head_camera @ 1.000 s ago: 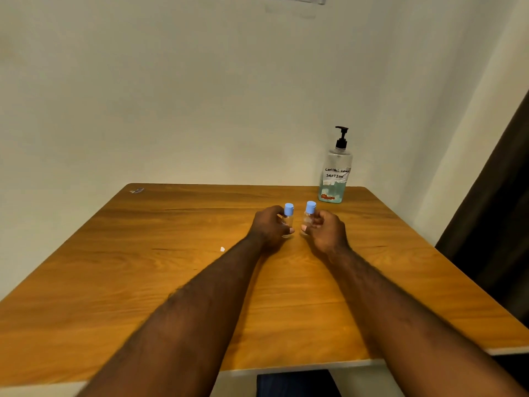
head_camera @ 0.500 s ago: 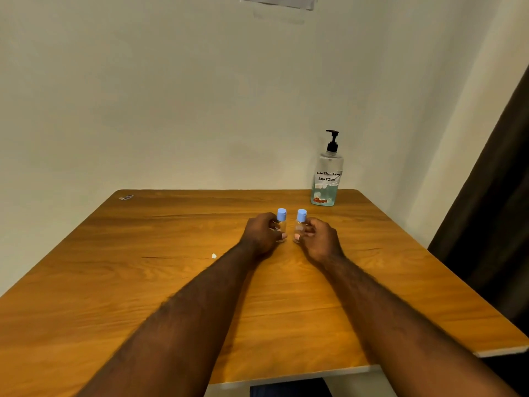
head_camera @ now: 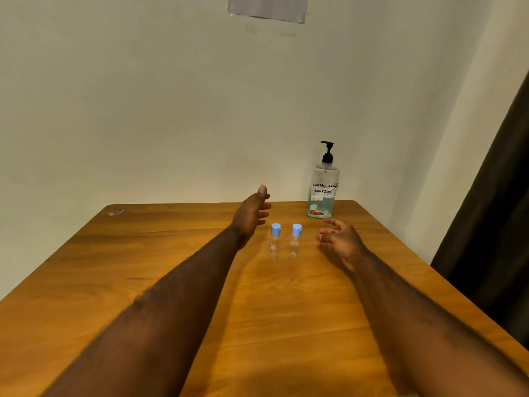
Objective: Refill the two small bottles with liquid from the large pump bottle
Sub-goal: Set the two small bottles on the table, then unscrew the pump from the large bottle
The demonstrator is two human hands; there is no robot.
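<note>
The left hand [head_camera: 252, 213] and right hand [head_camera: 339, 239] are both open and hold nothing. Between them stand two small bottles [head_camera: 275, 242] with blue caps, clear and upright on the table [head_camera: 143, 267]. They look light and tippy; grab one round its middle. The pump bottle [head_camera: 323, 193] stands behind them, by the wall.
</note>
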